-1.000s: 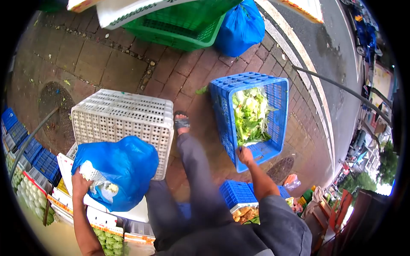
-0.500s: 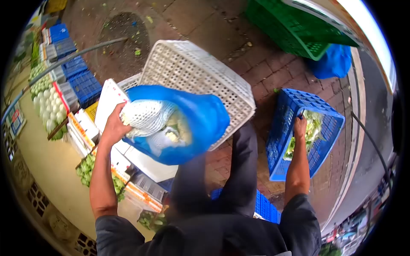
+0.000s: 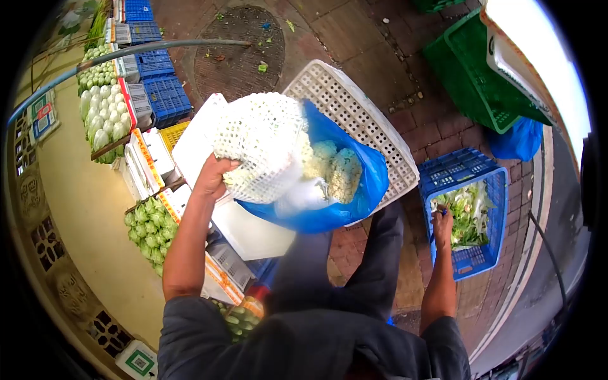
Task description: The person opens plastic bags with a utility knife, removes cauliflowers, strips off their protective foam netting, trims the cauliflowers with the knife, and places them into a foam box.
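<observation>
My left hand (image 3: 214,177) grips a cauliflower in a white foam net (image 3: 263,142), thumb on its lower left side. The cauliflower is over the left part of an open blue plastic bag (image 3: 373,168). More cauliflower heads (image 3: 344,175) lie in the bag, with whitish wrapping beside them. The bag rests against a white slatted crate (image 3: 342,95). My right hand (image 3: 442,227) is closed at the left side of a blue crate (image 3: 465,163), over leafy green trimmings (image 3: 472,215). Something small and dark shows in its fingers, too small to name.
On the left stand boxes of green vegetables (image 3: 152,231) and pale long vegetables (image 3: 107,114), with blue crates (image 3: 161,101) alongside. A white board (image 3: 253,231) lies below the bag. Green crates (image 3: 481,76) and another blue bag (image 3: 516,139) are at upper right. A hose (image 3: 164,45) crosses upper left.
My left hand has raised the netted cauliflower out of the bag, so more heads show inside. My right hand has moved lower along the blue crate. The view has shifted.
</observation>
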`<state>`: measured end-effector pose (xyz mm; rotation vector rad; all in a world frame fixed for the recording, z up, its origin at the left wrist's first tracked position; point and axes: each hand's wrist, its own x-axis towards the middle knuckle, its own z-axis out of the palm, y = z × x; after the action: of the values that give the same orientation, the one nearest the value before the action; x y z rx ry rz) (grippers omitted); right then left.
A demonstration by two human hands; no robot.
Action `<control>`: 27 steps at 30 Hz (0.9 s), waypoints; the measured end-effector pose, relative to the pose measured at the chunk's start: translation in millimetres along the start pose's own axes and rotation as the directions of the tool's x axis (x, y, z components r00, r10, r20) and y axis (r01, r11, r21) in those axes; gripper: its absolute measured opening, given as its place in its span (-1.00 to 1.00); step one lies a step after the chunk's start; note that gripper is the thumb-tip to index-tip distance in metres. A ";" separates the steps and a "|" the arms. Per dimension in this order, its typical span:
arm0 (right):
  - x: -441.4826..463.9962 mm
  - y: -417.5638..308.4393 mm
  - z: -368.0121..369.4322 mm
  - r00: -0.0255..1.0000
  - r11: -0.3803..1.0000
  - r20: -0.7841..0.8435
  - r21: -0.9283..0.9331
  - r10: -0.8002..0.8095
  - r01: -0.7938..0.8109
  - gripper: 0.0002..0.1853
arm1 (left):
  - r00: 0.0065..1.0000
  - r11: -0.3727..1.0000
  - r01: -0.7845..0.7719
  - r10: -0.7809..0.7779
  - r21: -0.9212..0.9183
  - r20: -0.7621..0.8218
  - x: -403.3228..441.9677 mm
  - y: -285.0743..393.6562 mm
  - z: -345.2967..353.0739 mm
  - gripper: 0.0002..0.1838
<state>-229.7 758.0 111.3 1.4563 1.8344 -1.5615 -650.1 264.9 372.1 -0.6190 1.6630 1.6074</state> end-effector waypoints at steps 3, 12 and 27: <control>-25.5 -37.2 1.2 1.000 0.994 -0.008 0.105 -0.010 0.010 -0.65 | 1.000 0.985 0.004 -0.003 -0.171 0.009 -19.4 -17.4 -16.9 -0.30; -76.8 -88.7 10.7 0.980 0.996 0.196 0.084 0.018 -0.036 -0.66 | 0.989 0.774 -0.140 0.139 -0.617 -0.050 -108.7 -52.3 -47.9 -0.34; 25.2 -67.3 -69.9 0.885 0.709 0.421 -0.562 -0.199 0.427 -0.74 | 0.722 0.179 -0.621 -0.248 -0.763 -0.646 -56.1 -213.6 -272.0 -0.52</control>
<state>-272.2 838.9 152.4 0.5388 2.1699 -1.0224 -498.1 -32.8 267.2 -1.9043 0.7695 2.9140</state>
